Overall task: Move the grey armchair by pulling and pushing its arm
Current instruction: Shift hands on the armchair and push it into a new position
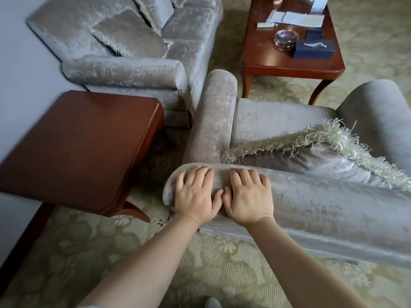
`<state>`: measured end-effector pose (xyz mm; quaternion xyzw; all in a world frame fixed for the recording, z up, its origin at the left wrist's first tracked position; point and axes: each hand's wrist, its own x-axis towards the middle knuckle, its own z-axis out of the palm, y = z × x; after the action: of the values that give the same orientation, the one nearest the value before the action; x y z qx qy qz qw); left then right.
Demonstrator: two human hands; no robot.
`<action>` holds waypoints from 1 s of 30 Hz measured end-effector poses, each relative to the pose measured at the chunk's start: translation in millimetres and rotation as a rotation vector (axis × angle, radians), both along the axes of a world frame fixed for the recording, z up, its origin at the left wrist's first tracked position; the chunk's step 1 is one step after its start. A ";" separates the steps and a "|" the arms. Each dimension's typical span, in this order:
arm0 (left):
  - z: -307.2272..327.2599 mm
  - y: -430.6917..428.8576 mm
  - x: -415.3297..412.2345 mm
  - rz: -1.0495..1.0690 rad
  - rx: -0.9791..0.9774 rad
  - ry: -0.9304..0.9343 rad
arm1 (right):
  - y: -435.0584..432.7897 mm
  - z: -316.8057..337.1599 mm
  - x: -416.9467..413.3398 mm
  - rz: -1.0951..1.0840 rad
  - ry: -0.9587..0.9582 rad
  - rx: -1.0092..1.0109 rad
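Left hand [195, 194] and right hand [248, 196], side by side, hook their fingers over the near padded roll of the grey armchair [311, 203] on the carpet [189, 267], near a wooden side table [77, 147] — grip seemingly set, next a steady pull clear of that table.

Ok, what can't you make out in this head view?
Head view, left hand and right hand: fingertips hidden over the grey velvet armchair's rolled edge.
Armchair feet: hidden beneath its upholstery.
Armchair's right side: cut off by the frame edge.
Papers on the far brown wooden coffee table: too small, cropped at the top.
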<state>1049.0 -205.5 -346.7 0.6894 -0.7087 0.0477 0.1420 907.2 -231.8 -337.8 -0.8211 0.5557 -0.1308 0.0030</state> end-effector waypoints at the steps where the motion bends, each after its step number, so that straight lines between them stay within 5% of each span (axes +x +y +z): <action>1: -1.6 -1.5 1.6 -0.007 -0.009 -0.008 | -2.0 -0.4 1.1 0.001 0.003 -0.004; 16: 10.1 13.3 -16.0 0.142 0.167 -0.001 | 14.6 19.9 -24.7 0.184 -0.025 0.198; 21: 18.4 12.3 -89.0 0.163 0.150 0.033 | 17.0 28.4 -109.1 0.212 0.090 0.177; 30: 22.3 -3.3 -272.4 0.114 0.220 0.020 | 5.5 32.8 -332.5 -0.085 0.289 0.237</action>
<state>776.5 -208.8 -324.4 0.7404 -0.6679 -0.0292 0.0699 574.7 -226.3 -305.0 -0.8009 0.5960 0.0550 0.0143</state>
